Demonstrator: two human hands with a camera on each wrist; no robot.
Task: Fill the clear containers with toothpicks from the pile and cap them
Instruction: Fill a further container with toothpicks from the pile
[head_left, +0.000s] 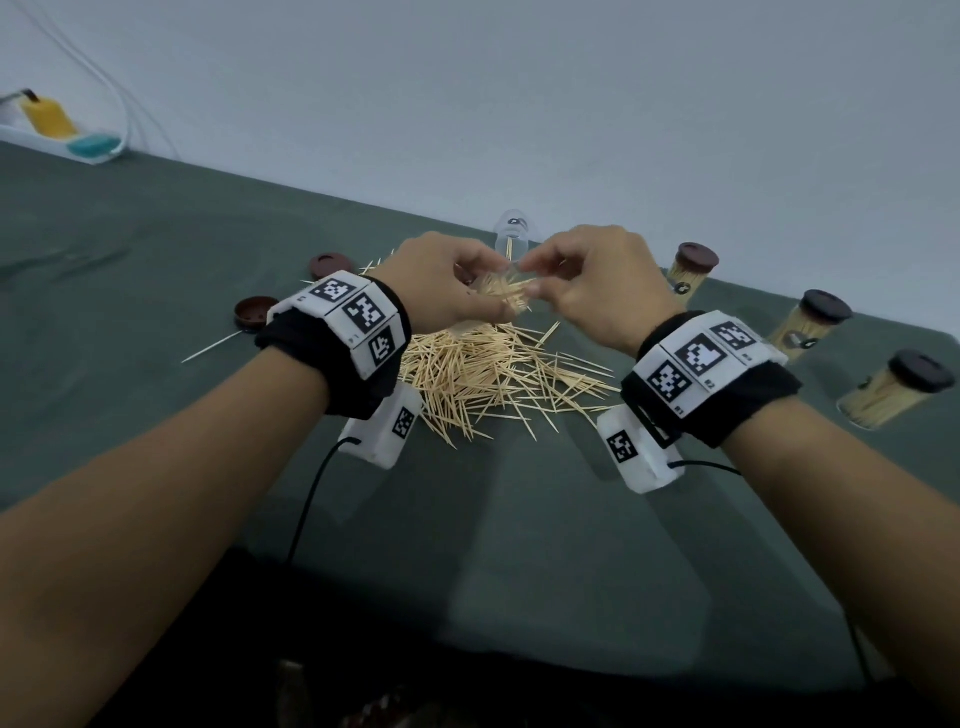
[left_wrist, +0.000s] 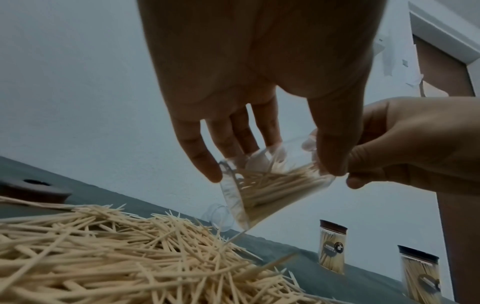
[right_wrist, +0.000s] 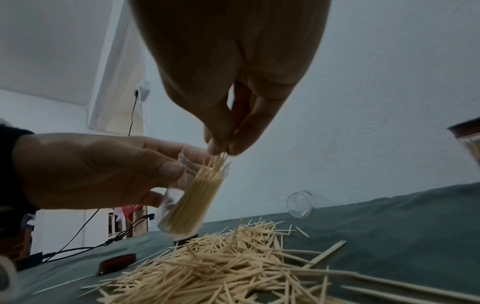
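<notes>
At the upper left of the head view a white tray (head_left: 78, 150) with a yellow bottle (head_left: 49, 117) sits at the far edge of the green table (head_left: 156, 260). Right of it, at mid-left, two brown caps (head_left: 256, 310) lie on the cloth, well apart from each other, with a stray pick just below the nearer one. In the centre the pile (head_left: 488, 374) of toothpicks spreads across the cloth beneath both wrists. Above the pile, the left hand (head_left: 447, 283) grips a clear jar (right_wrist: 187, 197), thumb on one side and fingers curled round the other; the jar is tilted, lifted off the table and partly filled with toothpicks standing on end. Just right of it, the right hand (head_left: 597, 286) pinches a small bunch of picks (right_wrist: 218, 162) at the jar's mouth, fingertips (right_wrist: 233, 148) closed together on their upper ends. Behind the hands, near the wall, an empty clear jar (head_left: 511, 231) lies on its side with its mouth towards the camera and one or two picks inside. Along the right edge of the frame three filled, capped jars (head_left: 688, 273) stand in a row, running from mid-right towards the lower right, each apart from the next.
</notes>
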